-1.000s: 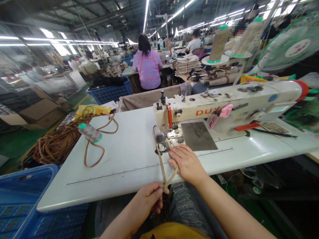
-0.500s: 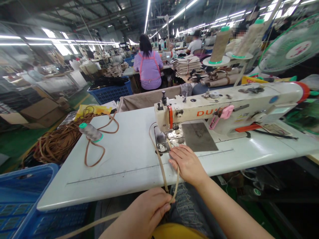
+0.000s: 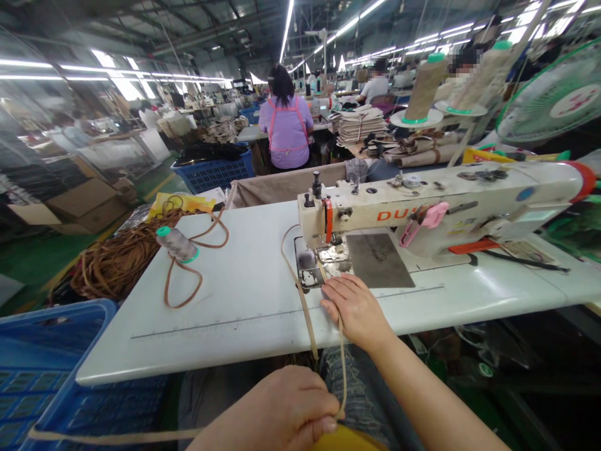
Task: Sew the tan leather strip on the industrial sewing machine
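Note:
My left hand (image 3: 293, 410) is low in front of my lap, fingers pinched on a tan strap (image 3: 305, 307). The strap runs up over the table edge to the needle area of the white sewing machine (image 3: 422, 200) and loops behind it. A free length trails left from my fist. My right hand (image 3: 354, 307) lies flat on the white table (image 3: 244, 294) just in front of the presser foot, fingers together, pressing the strap down.
A grey thread spool (image 3: 177, 244) and a brown cord loop lie on the table's left. A heap of brown cords (image 3: 113, 263) and a blue crate (image 3: 42, 376) sit to the left. A person in purple (image 3: 286, 128) sits ahead. A fan (image 3: 554, 100) stands right.
My left hand has drawn back toward my body and down, pulling more strap through. A strap loop has appeared behind the needle. My right hand has stayed in place.

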`<state>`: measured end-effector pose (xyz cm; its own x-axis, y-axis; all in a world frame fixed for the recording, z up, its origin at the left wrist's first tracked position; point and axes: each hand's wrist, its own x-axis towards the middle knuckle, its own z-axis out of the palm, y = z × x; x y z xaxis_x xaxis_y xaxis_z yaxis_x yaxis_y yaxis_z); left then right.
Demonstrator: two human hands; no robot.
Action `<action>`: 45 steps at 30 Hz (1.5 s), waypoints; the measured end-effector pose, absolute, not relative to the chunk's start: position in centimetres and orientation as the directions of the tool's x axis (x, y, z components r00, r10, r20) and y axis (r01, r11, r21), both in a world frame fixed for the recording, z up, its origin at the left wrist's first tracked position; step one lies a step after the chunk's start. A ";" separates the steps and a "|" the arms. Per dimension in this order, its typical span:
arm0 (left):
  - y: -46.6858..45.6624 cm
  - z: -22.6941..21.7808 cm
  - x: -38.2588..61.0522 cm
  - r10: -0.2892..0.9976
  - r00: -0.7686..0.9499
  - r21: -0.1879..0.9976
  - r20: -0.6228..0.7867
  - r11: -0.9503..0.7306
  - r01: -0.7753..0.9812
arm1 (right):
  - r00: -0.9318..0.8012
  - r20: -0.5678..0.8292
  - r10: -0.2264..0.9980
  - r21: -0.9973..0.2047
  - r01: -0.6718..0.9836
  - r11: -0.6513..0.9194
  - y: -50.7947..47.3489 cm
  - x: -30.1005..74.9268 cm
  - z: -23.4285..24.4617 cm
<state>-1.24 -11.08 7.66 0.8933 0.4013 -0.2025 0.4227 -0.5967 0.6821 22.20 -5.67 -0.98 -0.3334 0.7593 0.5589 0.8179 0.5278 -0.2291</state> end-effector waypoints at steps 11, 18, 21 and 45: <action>-11.2 7.5 -1.0 0.318 0.940 0.704 -0.125 -0.639 0.310 | -0.327 0.579 0.746 -0.219 0.819 0.530 -5.7 22.2 -1.0; -11.4 7.7 -1.2 0.452 0.867 0.720 -0.209 -0.529 0.449 | -0.340 0.566 0.751 -0.216 0.818 0.534 -5.6 22.2 -1.0; -11.4 7.9 -1.4 0.446 0.871 0.734 -0.206 -0.518 0.439 | -0.340 0.574 0.745 -0.210 0.818 0.535 -5.6 22.2 -1.1; -10.9 6.2 -1.6 0.412 0.844 0.841 -0.343 -0.264 0.471 | -0.336 0.568 0.751 -0.224 0.816 0.534 -5.6 22.2 -1.0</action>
